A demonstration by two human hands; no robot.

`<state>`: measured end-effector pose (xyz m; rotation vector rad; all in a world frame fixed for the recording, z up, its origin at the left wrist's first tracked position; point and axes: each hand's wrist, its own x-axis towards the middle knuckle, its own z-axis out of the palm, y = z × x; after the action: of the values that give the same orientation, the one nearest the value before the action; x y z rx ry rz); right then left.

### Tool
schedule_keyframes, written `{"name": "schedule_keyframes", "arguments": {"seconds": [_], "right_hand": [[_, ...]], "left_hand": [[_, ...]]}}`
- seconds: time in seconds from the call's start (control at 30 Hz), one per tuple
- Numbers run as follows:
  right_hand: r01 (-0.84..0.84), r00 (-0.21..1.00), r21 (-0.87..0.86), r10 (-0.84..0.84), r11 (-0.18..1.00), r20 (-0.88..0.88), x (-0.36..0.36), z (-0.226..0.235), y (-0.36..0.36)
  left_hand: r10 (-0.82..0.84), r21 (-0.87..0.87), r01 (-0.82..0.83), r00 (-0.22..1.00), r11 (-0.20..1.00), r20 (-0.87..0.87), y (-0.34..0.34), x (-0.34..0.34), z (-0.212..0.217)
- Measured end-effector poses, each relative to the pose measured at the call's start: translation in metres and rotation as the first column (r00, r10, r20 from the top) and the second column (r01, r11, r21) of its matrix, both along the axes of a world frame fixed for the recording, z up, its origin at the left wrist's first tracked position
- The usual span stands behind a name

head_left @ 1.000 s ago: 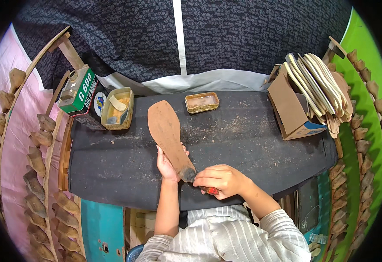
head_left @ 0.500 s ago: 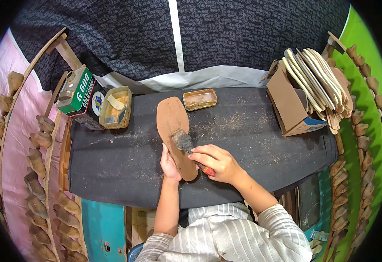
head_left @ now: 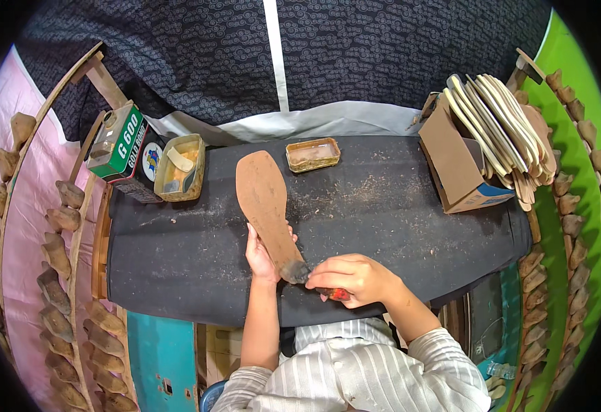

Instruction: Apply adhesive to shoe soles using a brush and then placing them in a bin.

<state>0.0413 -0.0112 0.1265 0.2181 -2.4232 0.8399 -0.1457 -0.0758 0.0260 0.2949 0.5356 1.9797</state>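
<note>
A brown shoe sole [head_left: 262,189] is held over the table, its wide end pointing away and its narrow end toward me. My left hand [head_left: 262,255] grips it from below near the middle, thumb on one edge and fingertips showing at the other. In my right hand [head_left: 348,278] is a brush with a red handle [head_left: 338,294], gripped between closed fingers. The dark bristles [head_left: 293,271] press on the narrow near end of the sole.
A black-covered table [head_left: 397,247] carries scattered shavings. At its far left stand a green-and-black can [head_left: 123,154] and a tub with spreaders [head_left: 195,184]. A small tray [head_left: 313,165] sits behind the sole. A cardboard box [head_left: 445,154] of soles is at right. Racks of shoe lasts [head_left: 57,254] flank the table.
The brush has slid from the middle of the sole down to its near end, my right hand moving toward me. The sole has shifted slightly left and tilted.
</note>
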Motion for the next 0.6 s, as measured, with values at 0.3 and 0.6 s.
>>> {"name": "schedule_keyframes", "arguments": {"seconds": [0.3, 0.6], "right_hand": [[0.165, 0.978, 0.059, -0.155, 0.985, -0.141, -0.02, -0.013, -0.003], [0.075, 0.994, 0.015, -0.073, 0.997, -0.08, -0.009, -0.002, -0.002]], "left_hand": [[0.007, -0.036, -0.007, 1.0, 0.999, -0.009, 0.002, 0.003, 0.0], [0.016, -0.076, -0.018, 1.0, 0.997, -0.026, 0.0, 0.005, -0.002]]}}
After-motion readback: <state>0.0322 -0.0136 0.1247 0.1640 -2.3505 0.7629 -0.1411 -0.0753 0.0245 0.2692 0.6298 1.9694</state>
